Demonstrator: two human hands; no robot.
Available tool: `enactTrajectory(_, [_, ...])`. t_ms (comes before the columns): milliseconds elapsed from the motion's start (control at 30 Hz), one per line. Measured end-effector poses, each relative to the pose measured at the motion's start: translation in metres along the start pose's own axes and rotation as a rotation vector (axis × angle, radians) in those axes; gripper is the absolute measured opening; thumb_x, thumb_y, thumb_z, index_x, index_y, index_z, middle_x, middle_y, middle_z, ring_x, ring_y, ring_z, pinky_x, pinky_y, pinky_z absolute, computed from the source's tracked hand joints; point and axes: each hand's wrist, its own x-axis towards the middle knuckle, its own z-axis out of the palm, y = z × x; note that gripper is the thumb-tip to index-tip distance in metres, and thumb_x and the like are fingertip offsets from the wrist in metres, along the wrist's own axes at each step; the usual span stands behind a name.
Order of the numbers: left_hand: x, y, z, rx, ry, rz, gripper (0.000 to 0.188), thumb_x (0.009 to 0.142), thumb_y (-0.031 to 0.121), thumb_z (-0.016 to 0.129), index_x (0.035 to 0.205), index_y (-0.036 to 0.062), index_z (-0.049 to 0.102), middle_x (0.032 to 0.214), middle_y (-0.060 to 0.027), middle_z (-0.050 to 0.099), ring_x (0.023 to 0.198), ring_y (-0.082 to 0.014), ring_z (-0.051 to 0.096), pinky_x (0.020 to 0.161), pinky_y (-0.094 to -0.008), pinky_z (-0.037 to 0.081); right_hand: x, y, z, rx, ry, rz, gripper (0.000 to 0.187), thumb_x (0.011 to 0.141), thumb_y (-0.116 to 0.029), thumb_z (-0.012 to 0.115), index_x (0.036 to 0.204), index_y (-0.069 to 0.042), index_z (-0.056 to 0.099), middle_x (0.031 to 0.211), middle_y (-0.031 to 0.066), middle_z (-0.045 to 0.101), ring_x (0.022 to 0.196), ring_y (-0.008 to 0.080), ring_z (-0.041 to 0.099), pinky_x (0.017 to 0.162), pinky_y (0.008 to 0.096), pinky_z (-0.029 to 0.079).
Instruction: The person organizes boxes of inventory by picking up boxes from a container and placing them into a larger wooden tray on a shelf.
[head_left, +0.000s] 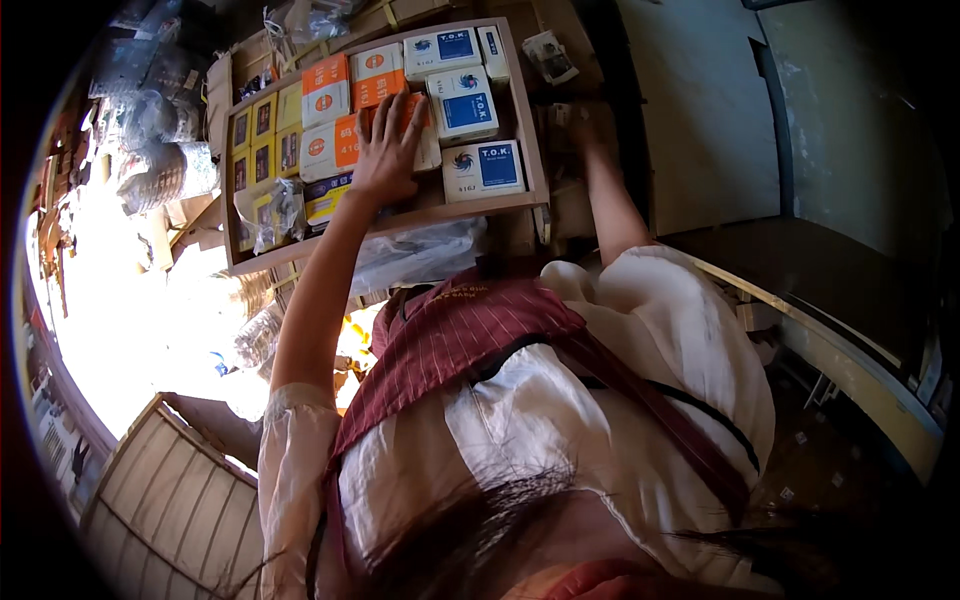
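Observation:
A shallow wooden tray [390, 232] holds rows of small cartons. My left hand [388, 160] lies over the orange-and-white cartons [328, 100], its fingers spread and stretched out. To its right stand white-and-blue cartons [463, 105], one of them close to the tray's near right corner. Yellow boxes [263, 150] fill the left part, with a clear plastic bag [272, 215] of small things at the near left corner. Outside the tray's right side, my right hand [585, 128] reaches into shadow beside a small pale box [560, 115]; its fingers are too dark to make out.
A pale plastic-wrapped packet [549, 57] lies beyond my right hand. Clear plastic sheeting [420, 252] sits under the tray's near edge. Plastic-bagged goods [160, 170] hang at the left. A dark tabletop [800, 270] is at the right, and a slatted wooden piece [170, 500] at lower left.

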Motion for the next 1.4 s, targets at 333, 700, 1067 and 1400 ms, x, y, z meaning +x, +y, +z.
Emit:
enactTrajectory(333, [-0.005,0.004,-0.01,-0.045,0.06,-0.001,0.118,0.055,0.016,0.073,0.156,0.0205,0.013,0.157,-0.0169,0.02,0.146,-0.036,0.017,0.118,-0.0576,0.005,-0.006,-0.028,-0.03,0.293,-0.333,0.142,0.077,0.086,-0.028,0.061,0.152,-0.012,0.023,0.109,0.0271,0.064,0.1,0.0414,0.064,0.081,0.0504,0.053])
enactTrajectory(700, [-0.007,-0.002,-0.006,-0.032,0.023,-0.044,0.119,0.054,0.013,0.071,0.156,0.0206,0.01,0.157,-0.0188,0.019,0.146,-0.0387,0.015,0.118,-0.0568,0.002,0.047,-0.035,-0.077,-0.067,-0.388,-0.129,0.059,0.093,-0.035,0.053,0.144,-0.008,0.037,0.134,0.028,0.05,0.114,0.0396,0.058,0.091,0.0494,0.05])
enactTrajectory(1067, [-0.002,0.001,-0.016,-0.048,-0.01,-0.065,0.108,0.06,0.012,0.072,0.154,0.0177,0.021,0.155,-0.0162,0.024,0.144,-0.0369,0.021,0.119,-0.055,0.009,0.188,-0.058,-0.009,0.141,-0.084,-0.117,0.08,0.084,-0.032,0.07,0.151,-0.034,0.025,0.151,0.0318,0.02,0.129,0.0506,0.04,0.09,0.0567,0.049])
enactTrajectory(1400, [-0.007,-0.001,-0.01,0.004,-0.017,-0.085,0.111,0.059,0.016,0.071,0.156,0.0211,0.015,0.154,-0.0168,0.026,0.145,-0.0342,0.02,0.119,-0.0542,0.004,0.129,-0.066,-0.218,1.097,-0.132,-0.124,0.083,0.071,-0.045,0.08,0.139,-0.018,0.042,0.126,0.0117,0.059,0.099,0.0235,0.064,0.073,0.0353,0.055])
